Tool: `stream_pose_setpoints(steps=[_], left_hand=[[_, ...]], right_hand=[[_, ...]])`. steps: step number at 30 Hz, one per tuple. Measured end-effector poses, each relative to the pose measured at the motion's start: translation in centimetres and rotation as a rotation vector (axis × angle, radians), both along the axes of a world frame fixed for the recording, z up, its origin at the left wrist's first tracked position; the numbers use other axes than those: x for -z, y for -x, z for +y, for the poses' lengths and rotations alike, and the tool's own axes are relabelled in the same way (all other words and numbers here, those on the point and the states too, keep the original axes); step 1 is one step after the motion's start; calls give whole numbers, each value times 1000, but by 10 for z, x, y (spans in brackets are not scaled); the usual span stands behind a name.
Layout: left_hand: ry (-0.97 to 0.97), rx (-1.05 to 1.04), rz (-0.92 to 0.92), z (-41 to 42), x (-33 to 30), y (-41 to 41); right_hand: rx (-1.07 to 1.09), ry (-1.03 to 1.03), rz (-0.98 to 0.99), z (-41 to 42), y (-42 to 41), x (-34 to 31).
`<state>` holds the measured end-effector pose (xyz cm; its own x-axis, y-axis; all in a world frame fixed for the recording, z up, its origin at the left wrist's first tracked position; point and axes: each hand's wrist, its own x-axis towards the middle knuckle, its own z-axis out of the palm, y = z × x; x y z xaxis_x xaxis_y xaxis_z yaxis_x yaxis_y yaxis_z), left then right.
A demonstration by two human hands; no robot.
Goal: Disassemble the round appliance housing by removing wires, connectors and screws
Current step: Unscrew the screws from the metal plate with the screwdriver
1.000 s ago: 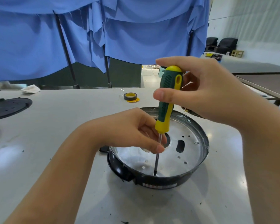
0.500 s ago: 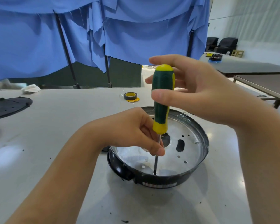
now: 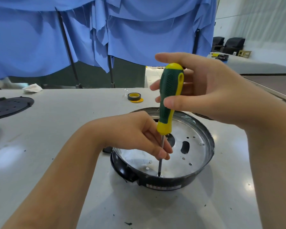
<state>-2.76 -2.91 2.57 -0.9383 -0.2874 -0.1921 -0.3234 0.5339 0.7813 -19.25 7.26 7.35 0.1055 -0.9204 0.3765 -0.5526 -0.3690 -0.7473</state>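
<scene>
The round appliance housing [image 3: 196, 177] lies on the table, black outside with a shiny metal plate inside that has several holes. A green and yellow screwdriver [image 3: 170, 95] stands upright in it, its tip on a screw [image 3: 159, 175] near the front rim. My right hand [image 3: 205, 90] grips the handle between thumb and fingers. My left hand [image 3: 134, 131] reaches into the housing and pinches the metal shaft low down.
A roll of dark tape [image 3: 134, 96] sits on a yellow disc behind the housing. A black round lid [image 3: 8, 106] lies at the far left, with crumpled white paper [image 3: 31, 88] beyond it. Blue cloth hangs behind the grey table [image 3: 56, 123].
The handle has turned in my right hand, its yellow stripe moving from front to side to front right. My right fingers have shifted their grip. The left hand and housing have stayed put.
</scene>
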Motion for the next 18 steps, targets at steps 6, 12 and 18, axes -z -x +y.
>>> stream_pose_setpoints(steps=[6,12,18], left_hand=[[94,-58,26,1,2,4],[129,-88,37,-1,4,6],[11,-3,0,-4,3,0]], right_hand=[[50,-45,125,-3,-3,1],[128,-65,231,-6,-7,2],[16,-106,150,-2,-3,1]])
